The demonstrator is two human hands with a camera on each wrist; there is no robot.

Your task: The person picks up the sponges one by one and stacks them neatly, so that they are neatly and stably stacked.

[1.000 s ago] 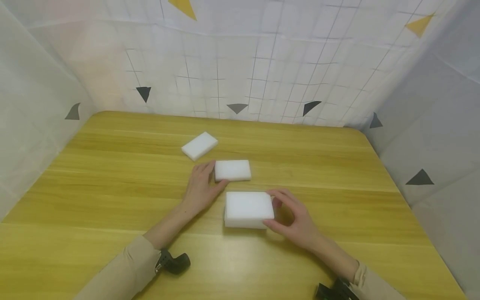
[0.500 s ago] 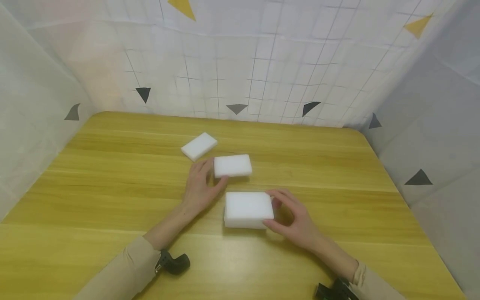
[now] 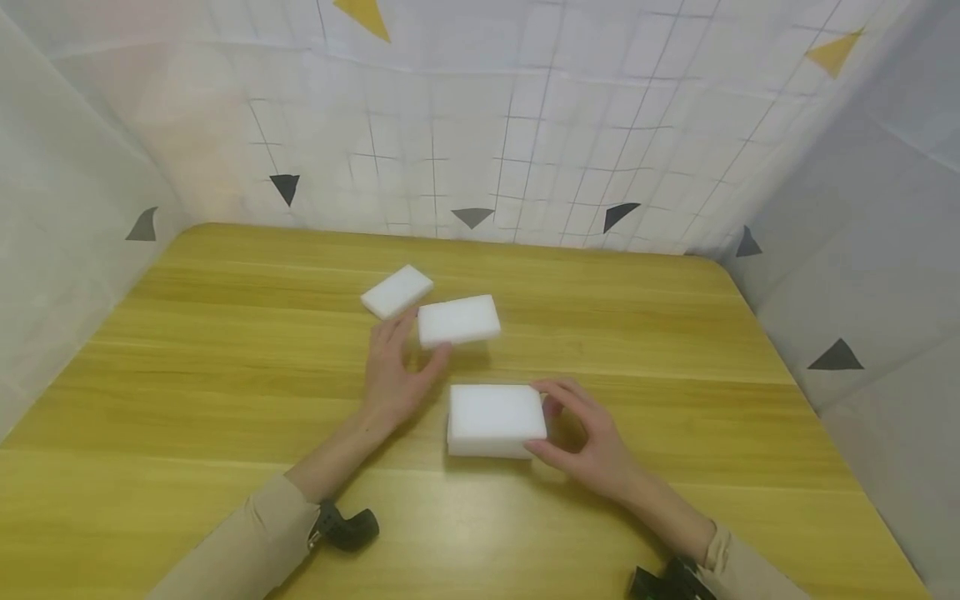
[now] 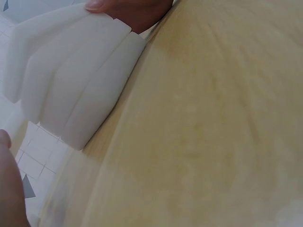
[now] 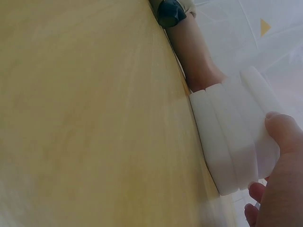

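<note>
My left hand (image 3: 393,375) pinches the left end of a white sponge block (image 3: 459,321), which hangs tilted above the table with a shadow beneath it. Nearer to me stands a stack of several similar white sponge blocks (image 3: 497,410). The fingers and thumb of my right hand (image 3: 592,442) grip the right end of its upper part. Seen from the left wrist, the layers of the stack (image 4: 80,75) lie face to face, and the left thumb shows at the left edge. In the right wrist view, the right thumb (image 5: 284,132) presses on the top sponge.
Another white sponge block (image 3: 397,292) lies at an angle on the wooden table (image 3: 637,317), just beyond the left hand. Pale cloth walls (image 3: 465,125) with dark and yellow triangles enclose the back and sides.
The left hand has lifted its sponge off the table, moving it away from me and slightly left, tilting it. The right hand and the stack have stayed in place.
</note>
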